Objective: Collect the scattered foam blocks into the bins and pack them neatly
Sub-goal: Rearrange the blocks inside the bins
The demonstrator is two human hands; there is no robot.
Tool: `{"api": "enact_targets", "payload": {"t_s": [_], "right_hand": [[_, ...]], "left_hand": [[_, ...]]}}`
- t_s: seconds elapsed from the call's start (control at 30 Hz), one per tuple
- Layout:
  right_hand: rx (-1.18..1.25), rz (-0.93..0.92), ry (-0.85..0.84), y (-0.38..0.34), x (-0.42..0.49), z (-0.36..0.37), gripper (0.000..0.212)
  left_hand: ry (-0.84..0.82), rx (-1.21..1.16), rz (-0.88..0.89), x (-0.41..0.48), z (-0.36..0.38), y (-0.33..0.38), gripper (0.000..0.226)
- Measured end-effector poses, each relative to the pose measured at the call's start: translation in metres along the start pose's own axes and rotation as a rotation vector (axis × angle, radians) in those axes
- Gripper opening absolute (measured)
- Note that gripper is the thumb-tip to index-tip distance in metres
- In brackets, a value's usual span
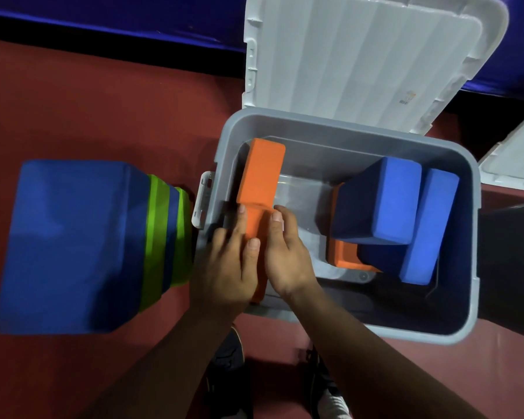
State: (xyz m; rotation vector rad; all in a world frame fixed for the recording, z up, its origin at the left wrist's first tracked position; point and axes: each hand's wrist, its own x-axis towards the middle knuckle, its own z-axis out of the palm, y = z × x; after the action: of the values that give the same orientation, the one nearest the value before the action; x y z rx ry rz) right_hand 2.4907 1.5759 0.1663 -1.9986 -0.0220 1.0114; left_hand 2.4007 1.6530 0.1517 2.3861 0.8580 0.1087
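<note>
- The left hand [227,267] and right hand [286,255] clasp an orange block [254,226] between them, fingers closed narrowly on it, at the left wall inside the grey bin [330,124].
- Just beyond it, a second orange block [262,170] stands against the same wall.
- On the bin's right side, two blue blocks [381,201] lean over a third orange block [342,254].
- A blue-green stack [73,246] sits outside on the floor.
- The white lid [345,55] is open, farthest away.

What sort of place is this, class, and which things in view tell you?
Probably a gym or playroom floor: a red mat-like floor, a dark blue padded edge beyond it, and foam blocks stacked beside a grey storage bin with its lid open.
</note>
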Motion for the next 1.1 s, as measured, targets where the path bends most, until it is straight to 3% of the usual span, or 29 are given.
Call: {"api": "enact_targets", "payload": {"t_s": [0.23, 0.33, 0.43, 0.53, 0.67, 0.8, 1.1], "right_hand": [[0.032, 0.049, -0.09, 0.022, 0.027, 0.007, 0.04], [0.045, 0.053, -0.107, 0.032, 0.036, 0.01, 0.058], [0.035, 0.05, -0.154, 0.033, 0.041, 0.006, 0.068], [0.037, 0.041, -0.149, 0.026, 0.046, -0.006, 0.054], [0.056, 0.007, -0.073, 0.028, 0.064, -0.007, 0.057], [0.053, -0.04, -0.046, 0.046, 0.077, 0.01, 0.075], [0.068, -0.063, -0.032, 0.073, 0.107, 0.0, 0.06]], "left_hand": [[0.045, 0.058, -0.065, 0.004, 0.025, -0.01, 0.065], [0.07, 0.084, -0.105, 0.004, 0.034, -0.01, 0.06], [0.171, 0.164, 0.04, 0.003, 0.041, -0.014, 0.051], [0.212, 0.168, 0.009, 0.02, 0.039, -0.007, 0.054], [0.181, 0.068, 0.071, 0.049, 0.052, 0.001, 0.062], [0.172, 0.166, 0.07, 0.045, 0.073, -0.011, 0.051], [0.085, 0.322, 0.006, 0.049, 0.105, -0.009, 0.061]]}}
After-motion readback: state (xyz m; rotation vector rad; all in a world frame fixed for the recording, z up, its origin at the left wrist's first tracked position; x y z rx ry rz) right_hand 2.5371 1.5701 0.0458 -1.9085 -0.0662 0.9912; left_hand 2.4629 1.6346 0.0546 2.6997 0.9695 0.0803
